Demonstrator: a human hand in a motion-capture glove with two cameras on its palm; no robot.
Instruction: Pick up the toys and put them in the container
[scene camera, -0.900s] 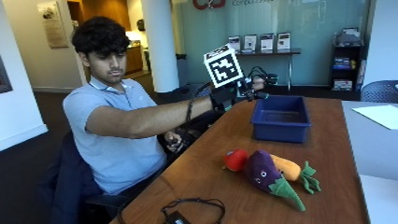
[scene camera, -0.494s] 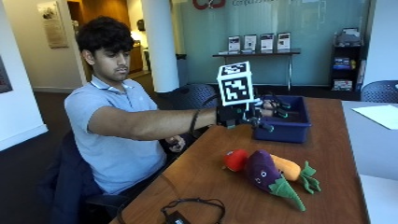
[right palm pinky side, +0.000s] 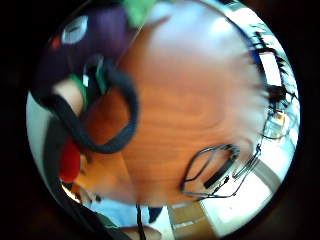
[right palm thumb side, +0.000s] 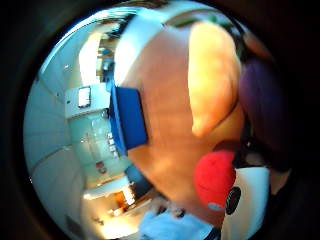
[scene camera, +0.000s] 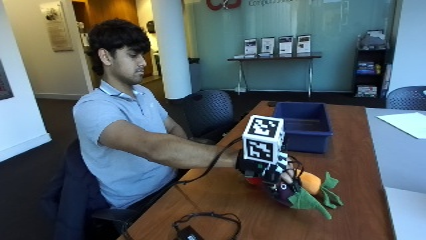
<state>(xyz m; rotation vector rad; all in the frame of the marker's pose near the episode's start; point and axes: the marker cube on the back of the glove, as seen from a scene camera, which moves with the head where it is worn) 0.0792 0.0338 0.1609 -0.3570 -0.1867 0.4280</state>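
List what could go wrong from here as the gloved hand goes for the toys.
1. The plush toys lie bunched together under the gloved right hand, so a grab may lift one and drag or drop another.
2. The blue container sits apart, farther along the table; a toy could fall on the carry.
3. Whether the fingers have closed cannot be seen.
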